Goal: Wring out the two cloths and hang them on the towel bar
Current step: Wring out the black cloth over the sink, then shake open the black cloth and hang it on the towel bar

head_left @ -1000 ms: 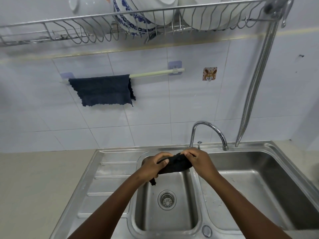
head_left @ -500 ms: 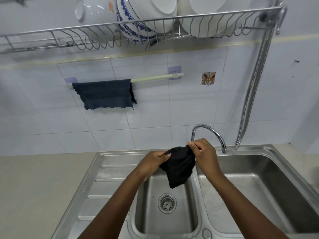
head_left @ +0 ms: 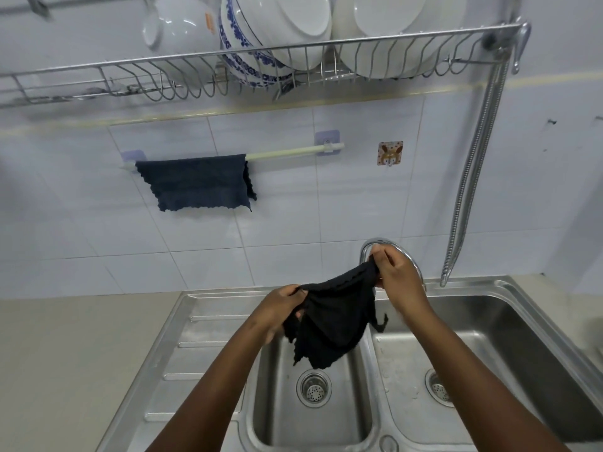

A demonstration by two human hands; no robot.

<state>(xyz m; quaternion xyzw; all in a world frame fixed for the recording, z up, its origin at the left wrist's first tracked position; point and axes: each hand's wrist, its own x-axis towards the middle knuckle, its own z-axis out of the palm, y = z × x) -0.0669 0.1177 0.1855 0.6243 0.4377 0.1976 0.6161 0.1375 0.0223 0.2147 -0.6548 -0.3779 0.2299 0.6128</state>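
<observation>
Stainless steel makes up the double sink (head_left: 509, 308), with a ribbed drainboard (head_left: 182, 353) on its left and a beige counter (head_left: 71, 353) beyond that. White tiled wall (head_left: 293, 216) rises behind, carrying a wire dish rack (head_left: 228, 70) loaded with white and blue-patterned bowls (head_left: 261, 37). Below the rack, a pale towel bar (head_left: 293, 152) runs level along the tiles; a dark blue cloth (head_left: 195, 182) hangs draped over its left half, while the bar's right half is bare up to its bracket. A curved faucet (head_left: 401, 252) stands behind the hands.

Over the smaller left basin (head_left: 270, 402), the left hand (head_left: 277, 309) pinches one upper corner of a black cloth (head_left: 332, 318) and the right hand (head_left: 396, 282) grips the other, held slightly higher, close in front of the faucet. Stretched between them, the cloth's top edge slants up to the right, and its body sags down in folds, with a ragged lower edge pointing toward the drain (head_left: 314, 388). It hangs clear of the basin floor.
</observation>
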